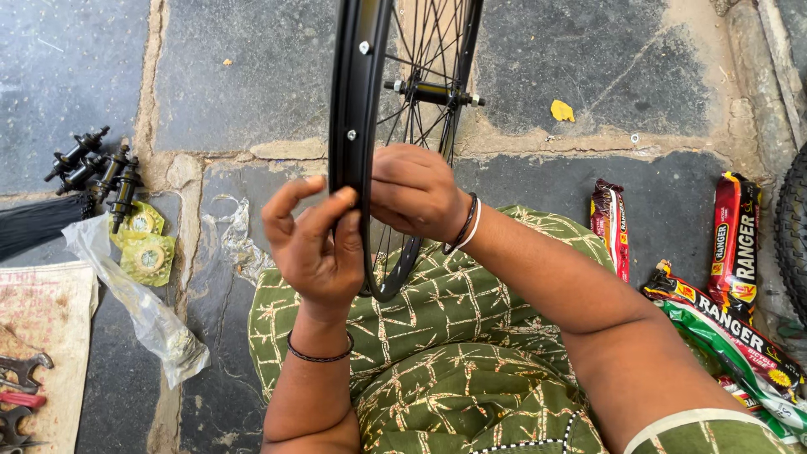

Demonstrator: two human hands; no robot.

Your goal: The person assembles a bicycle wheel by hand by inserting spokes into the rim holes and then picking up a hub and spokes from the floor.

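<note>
Rim (pixel 357 101) stands upright, edge-on, its low end resting on the lap cloth (pixel 454 353) at centre; spokes (pixel 416 50) run to the hub (pixel 433 91) further off. Left hand (pixel 315 244) closed on the near-left rim wall, thumb and fingers pinching it just below a small nipple hole; right hand (pixel 414 192) closed on the inner side among the spokes. Cannot tell if it holds a tool or nipple, fingers hide it. My read: wheel building or truing, one spoke at a time. To do it well, keep the left grip firm so the rim doesn't roll, work small even turns, stay square to the rim. Risk: rim slipping off the cloth onto the stone floor (pixel 252 76). Spare hubs (pixel 97 168) far left, plastic bag (pixel 139 307) beside them, spanners (pixel 21 387) near left, red packets (pixel 735 235) right.
</note>
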